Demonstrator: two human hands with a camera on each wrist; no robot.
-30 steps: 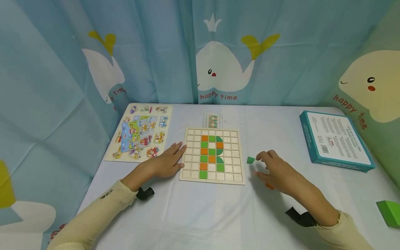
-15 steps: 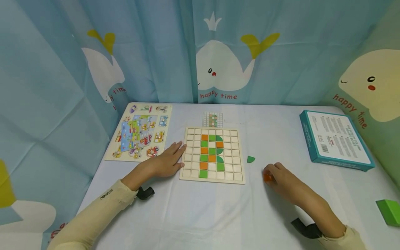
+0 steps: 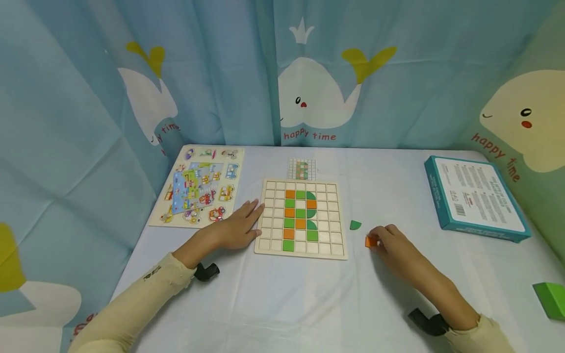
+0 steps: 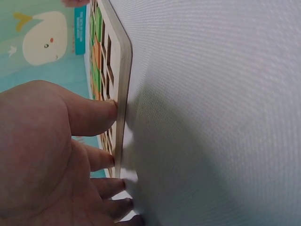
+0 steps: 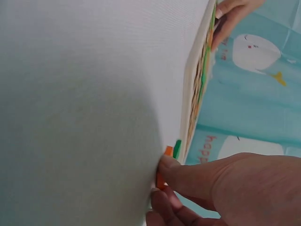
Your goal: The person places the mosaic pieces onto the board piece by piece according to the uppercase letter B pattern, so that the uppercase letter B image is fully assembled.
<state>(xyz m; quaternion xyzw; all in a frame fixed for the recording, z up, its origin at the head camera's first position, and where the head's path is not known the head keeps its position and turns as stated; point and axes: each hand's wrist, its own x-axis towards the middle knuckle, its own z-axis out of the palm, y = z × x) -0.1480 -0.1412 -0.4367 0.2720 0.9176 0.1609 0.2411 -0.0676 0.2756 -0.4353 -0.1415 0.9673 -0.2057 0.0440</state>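
A wooden grid board (image 3: 301,254) lies mid-table, with green and orange tiles filling some of its cells. My left hand (image 3: 238,228) rests at its left side; in the left wrist view the thumb (image 4: 96,115) touches the board's edge. Right of the board, my right hand (image 3: 395,247) pinches an orange tile (image 3: 370,242) low over the tablecloth. The right wrist view shows the orange tile (image 5: 161,181) between thumb and fingers; whether it touches the cloth I cannot tell. Between that hand and the board lies a green quarter-circle tile (image 3: 355,225).
Behind the board is a small pattern card (image 3: 302,169). A picture puzzle board (image 3: 159,218) with printed cards on it lies back left. A teal box (image 3: 478,196) sits back right, and a green block (image 3: 549,300) lies near the right edge. Curtains enclose the table.
My right hand has moved from beside the green quarter-circle to the orange tile, taken hold of it and shifted slightly left with it. The left hand stays at the board.
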